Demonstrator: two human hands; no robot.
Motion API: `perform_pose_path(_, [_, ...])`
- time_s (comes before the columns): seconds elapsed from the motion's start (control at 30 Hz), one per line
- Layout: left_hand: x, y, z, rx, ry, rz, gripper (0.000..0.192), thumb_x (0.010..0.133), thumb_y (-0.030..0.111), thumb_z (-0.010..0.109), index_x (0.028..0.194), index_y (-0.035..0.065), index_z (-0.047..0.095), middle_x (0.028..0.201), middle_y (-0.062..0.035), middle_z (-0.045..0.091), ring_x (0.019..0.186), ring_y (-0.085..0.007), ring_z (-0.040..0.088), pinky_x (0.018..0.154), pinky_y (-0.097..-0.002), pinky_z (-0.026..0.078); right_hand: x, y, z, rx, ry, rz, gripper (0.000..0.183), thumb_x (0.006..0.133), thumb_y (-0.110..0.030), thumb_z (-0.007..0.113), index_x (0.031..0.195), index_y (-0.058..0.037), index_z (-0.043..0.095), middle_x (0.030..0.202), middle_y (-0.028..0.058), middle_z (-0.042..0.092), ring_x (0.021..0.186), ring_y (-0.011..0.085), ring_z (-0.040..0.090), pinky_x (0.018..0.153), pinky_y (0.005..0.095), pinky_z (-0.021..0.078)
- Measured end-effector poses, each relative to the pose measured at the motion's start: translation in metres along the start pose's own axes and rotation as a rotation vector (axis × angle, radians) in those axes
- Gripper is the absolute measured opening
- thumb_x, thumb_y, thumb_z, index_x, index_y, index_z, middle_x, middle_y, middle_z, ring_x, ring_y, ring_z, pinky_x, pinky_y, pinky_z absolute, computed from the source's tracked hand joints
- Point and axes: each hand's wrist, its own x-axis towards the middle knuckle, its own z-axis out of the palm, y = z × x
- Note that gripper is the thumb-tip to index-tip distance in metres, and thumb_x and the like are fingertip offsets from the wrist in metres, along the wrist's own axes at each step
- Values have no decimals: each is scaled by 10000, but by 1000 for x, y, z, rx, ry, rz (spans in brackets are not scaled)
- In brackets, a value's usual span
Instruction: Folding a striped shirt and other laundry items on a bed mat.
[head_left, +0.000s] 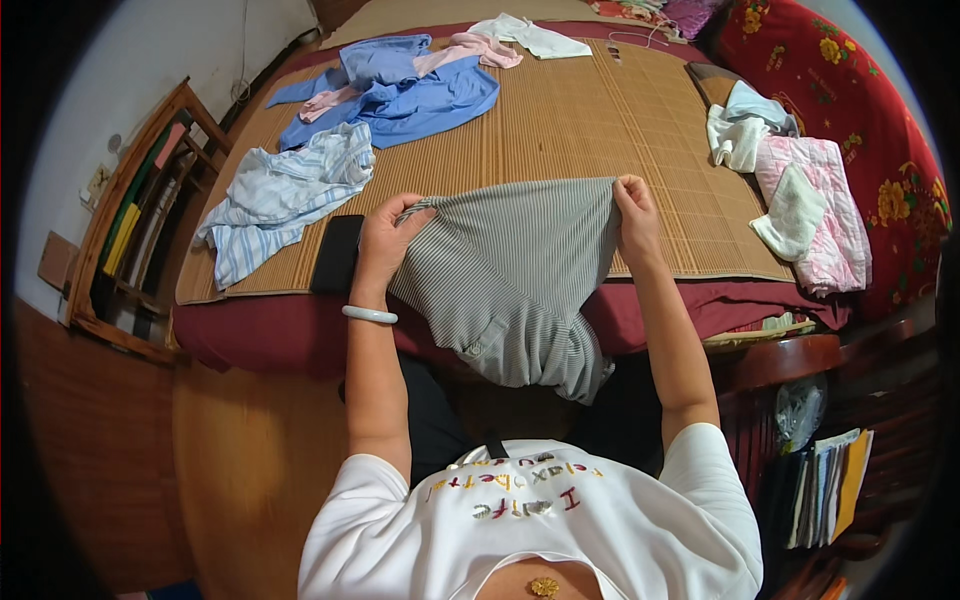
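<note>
A grey-and-white striped garment (525, 255) is stretched between my two hands at the near edge of the bed. My left hand (394, 232), with a pale bangle on its wrist, pinches its left upper corner, where the cloth is bunched. My right hand (635, 214) grips the right upper corner. The cloth's upper edge is nearly straight and lies over the woven mat; its lower part hangs crumpled past the bed's edge, with a small buttoned tab showing. Just left of my left hand lies a black phone or flat case (337, 255), partly hidden by that hand.
Blue-striped clothing (292, 195), blue clothes (420, 97) and a white garment (531, 36) lie on the bamboo mat (570, 112). A folded pink-and-white cloth (832, 217) with white cloths lies at right, beside a red floral cover (847, 97). A wooden chair (787, 358) stands near right.
</note>
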Motion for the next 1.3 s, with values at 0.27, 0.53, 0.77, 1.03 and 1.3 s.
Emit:
perform_pose_path(0.27, [-3, -3, -19, 232, -113, -146, 179, 856, 141, 717, 938, -12, 674, 775, 35, 604, 725, -41, 521, 663, -217, 419, -31, -39, -5, -386, -613, 255, 147, 898, -64, 675, 1040, -69, 637, 900, -34, 625, 858, 60, 584, 762, 220, 484])
perform_pose_path(0.53, [-5, 4, -33, 292, -320, -225, 181, 859, 162, 698, 902, -8, 653, 777, 34, 553, 740, -57, 495, 675, -235, 406, -34, -50, -4, -667, -630, 489, 152, 886, -108, 702, 1016, -34, 675, 835, -37, 622, 818, 76, 583, 752, 244, 501])
perform_pose_path(0.77, [-5, 6, -30, 339, -333, -266, 194, 852, 184, 709, 912, 5, 664, 792, 12, 590, 745, -69, 514, 680, -250, 419, 11, 5, 24, -770, -248, -33, 260, 896, -203, 694, 1062, -4, 675, 939, 55, 639, 843, 142, 614, 749, 293, 507])
perform_pose_path(1.03, [-5, 4, -32, 378, -279, -192, 198, 861, 186, 708, 915, 2, 661, 786, 1, 614, 729, -63, 527, 676, -254, 436, 5, 55, 39, -1419, -247, -179, 208, 806, -173, 719, 975, -51, 721, 1009, 144, 663, 955, 348, 634, 858, 398, 506])
perform_pose_path(1.3, [-1, 4, -23, 30, -11, 47, 114, 922, 94, 664, 982, -2, 654, 832, 42, 614, 737, -18, 518, 660, -186, 413, -8, -23, 45, -326, 82, -531, 292, 826, 14, 708, 1109, -51, 675, 927, 31, 606, 897, 123, 591, 813, 264, 495])
